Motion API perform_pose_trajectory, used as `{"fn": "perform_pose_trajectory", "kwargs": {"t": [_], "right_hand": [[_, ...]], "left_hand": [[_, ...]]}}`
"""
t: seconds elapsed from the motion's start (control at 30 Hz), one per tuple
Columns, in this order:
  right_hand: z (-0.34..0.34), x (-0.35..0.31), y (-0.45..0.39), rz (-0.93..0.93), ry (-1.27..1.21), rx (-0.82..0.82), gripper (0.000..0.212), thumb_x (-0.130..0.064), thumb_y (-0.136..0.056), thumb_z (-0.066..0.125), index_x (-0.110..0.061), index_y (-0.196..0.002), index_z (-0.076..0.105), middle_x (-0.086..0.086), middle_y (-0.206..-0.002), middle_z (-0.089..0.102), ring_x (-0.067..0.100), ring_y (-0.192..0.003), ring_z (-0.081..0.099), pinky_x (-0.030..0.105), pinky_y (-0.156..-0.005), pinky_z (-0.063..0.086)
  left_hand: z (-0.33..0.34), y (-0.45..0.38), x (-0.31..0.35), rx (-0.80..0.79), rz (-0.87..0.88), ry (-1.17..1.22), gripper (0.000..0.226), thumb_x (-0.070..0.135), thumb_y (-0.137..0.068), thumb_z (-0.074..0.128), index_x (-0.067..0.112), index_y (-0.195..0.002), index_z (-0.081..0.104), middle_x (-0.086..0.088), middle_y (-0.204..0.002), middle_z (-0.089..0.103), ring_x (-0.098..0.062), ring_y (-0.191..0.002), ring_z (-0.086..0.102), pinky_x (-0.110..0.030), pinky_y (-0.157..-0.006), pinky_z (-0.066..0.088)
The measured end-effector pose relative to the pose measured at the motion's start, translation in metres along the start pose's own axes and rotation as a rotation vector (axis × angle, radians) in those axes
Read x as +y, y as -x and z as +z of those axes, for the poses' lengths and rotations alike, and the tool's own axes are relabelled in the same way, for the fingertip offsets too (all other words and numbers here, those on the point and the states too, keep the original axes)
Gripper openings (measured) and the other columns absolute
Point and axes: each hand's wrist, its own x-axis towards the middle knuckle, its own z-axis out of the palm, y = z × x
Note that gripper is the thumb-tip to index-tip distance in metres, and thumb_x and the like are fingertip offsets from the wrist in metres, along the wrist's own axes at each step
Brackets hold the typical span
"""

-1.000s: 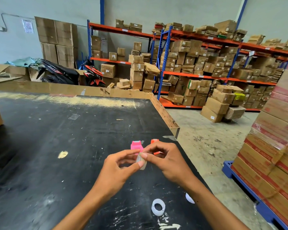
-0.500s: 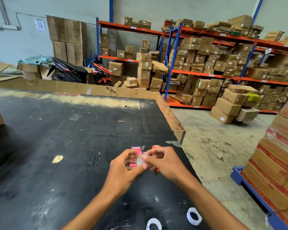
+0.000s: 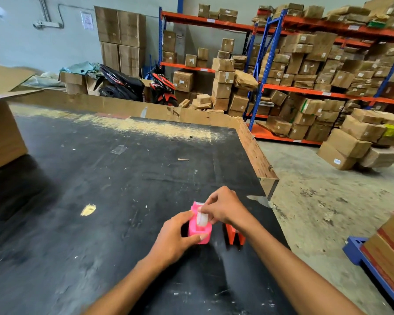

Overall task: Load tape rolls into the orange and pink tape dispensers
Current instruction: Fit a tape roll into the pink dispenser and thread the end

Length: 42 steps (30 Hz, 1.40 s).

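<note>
Behind right hand (image 3: 225, 206) pinching tape roll (image 3: 202, 218): orange dispenser (image 3: 233, 235) half hidden; left hand (image 3: 175, 237) grips pink dispenser (image 3: 197, 231).

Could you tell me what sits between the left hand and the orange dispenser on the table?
In the head view, the pink dispenser stands between the left hand and the orange dispenser, with the tape roll at its top.

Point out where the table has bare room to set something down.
Widest bare patch: the black table left of the left hand, out to the cardboard box. The far half up to the cardboard rim is also bare. Crowded: the right edge, with pink dispenser, orange dispenser and right hand.
</note>
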Motion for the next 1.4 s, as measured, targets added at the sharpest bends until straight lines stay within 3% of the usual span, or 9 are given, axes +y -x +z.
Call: {"fn": "perform_pose_trajectory", "kwargs": {"t": [0.07, 0.2, 0.37, 0.5, 0.63, 0.8, 1.13, 1.27, 1.4], "right_hand": [[0.004, -0.002, -0.004, 0.01, 0.055, -0.054, 0.018, -0.007, -0.073, 0.071, -0.01, -0.056, 0.065, 0.026, -0.08, 0.075, 0.022, -0.058, 0.067, 0.042, -0.078, 0.06], [0.009, -0.007, -0.012, 0.043, 0.097, -0.057, 0.021, -0.005, -0.072, 0.075, -0.012, -0.058, 0.061, 0.025, -0.088, 0.072, 0.031, -0.07, 0.071, 0.044, -0.076, 0.061], [0.011, -0.008, -0.014, 0.071, 0.167, -0.056, 0.023, -0.012, -0.072, 0.078, -0.009, -0.091, 0.065, 0.006, -0.091, 0.057, 0.02, -0.08, 0.057, 0.027, -0.058, 0.046], [0.013, -0.002, -0.013, 0.079, 0.132, -0.056, 0.033, -0.019, -0.073, 0.079, -0.008, -0.102, 0.066, 0.004, -0.098, 0.056, 0.016, -0.085, 0.051, 0.023, -0.053, 0.036], [0.014, 0.007, -0.018, 0.094, 0.022, -0.069, 0.029, -0.019, -0.07, 0.082, -0.009, -0.094, 0.068, 0.009, -0.107, 0.063, 0.017, -0.085, 0.056, 0.021, -0.055, 0.04], [0.014, 0.012, -0.019, 0.088, 0.003, -0.108, 0.02, -0.021, -0.071, 0.081, -0.008, -0.082, 0.071, 0.006, -0.087, 0.066, 0.016, -0.076, 0.06, 0.027, -0.066, 0.049], [0.005, 0.018, -0.019, -0.064, -0.03, -0.191, 0.019, -0.016, -0.072, 0.078, -0.003, -0.085, 0.072, -0.003, -0.065, 0.057, 0.005, -0.059, 0.048, 0.019, -0.053, 0.038], [-0.001, 0.022, -0.028, -0.128, -0.032, -0.269, 0.007, -0.012, -0.076, 0.075, -0.006, -0.077, 0.071, 0.0, -0.063, 0.06, 0.007, -0.057, 0.051, 0.018, -0.054, 0.04], [-0.011, 0.022, -0.041, -0.259, 0.002, -0.317, 0.016, -0.021, -0.076, 0.077, -0.005, -0.077, 0.074, 0.004, -0.064, 0.066, 0.007, -0.058, 0.056, 0.02, -0.055, 0.044]], "left_hand": [[0.003, 0.001, -0.004, -0.001, 0.055, -0.094, 0.079, 0.051, -0.063, 0.074, 0.022, -0.133, 0.054, 0.01, -0.133, 0.06, -0.007, -0.122, 0.056, -0.028, -0.106, 0.044], [0.006, 0.001, -0.011, 0.018, 0.111, -0.174, 0.077, 0.039, -0.071, 0.078, 0.022, -0.14, 0.047, 0.01, -0.143, 0.051, -0.005, -0.131, 0.048, -0.018, -0.108, 0.037], [0.008, -0.003, -0.016, 0.032, 0.137, -0.195, 0.077, 0.042, -0.072, 0.077, 0.027, -0.14, 0.046, 0.012, -0.145, 0.049, -0.004, -0.132, 0.047, -0.02, -0.105, 0.039], [0.009, -0.004, -0.019, 0.039, 0.135, -0.183, 0.075, 0.045, -0.07, 0.077, 0.028, -0.138, 0.049, 0.012, -0.144, 0.051, -0.005, -0.131, 0.049, -0.023, -0.105, 0.043], [0.008, -0.006, -0.022, 0.04, 0.126, -0.123, 0.074, 0.048, -0.065, 0.077, 0.029, -0.133, 0.054, 0.011, -0.139, 0.057, -0.006, -0.127, 0.054, -0.031, -0.105, 0.046], [0.005, -0.006, -0.021, 0.029, 0.125, -0.055, 0.071, 0.048, -0.063, 0.078, 0.032, -0.129, 0.057, 0.014, -0.131, 0.062, -0.002, -0.118, 0.059, -0.034, -0.101, 0.049], [0.006, -0.003, -0.015, 0.07, 0.053, 0.056, 0.06, 0.049, -0.067, 0.076, 0.03, -0.123, 0.063, 0.016, -0.119, 0.069, 0.003, -0.108, 0.062, -0.025, -0.099, 0.049], [0.006, -0.002, -0.013, 0.084, 0.03, 0.074, 0.057, 0.049, -0.07, 0.074, 0.032, -0.124, 0.062, 0.017, -0.119, 0.068, 0.006, -0.108, 0.061, -0.023, -0.099, 0.049], [0.007, -0.004, -0.015, 0.089, -0.012, 0.079, 0.061, 0.058, -0.071, 0.068, 0.029, -0.124, 0.062, 0.017, -0.116, 0.069, 0.002, -0.106, 0.063, -0.029, -0.098, 0.051]]}}
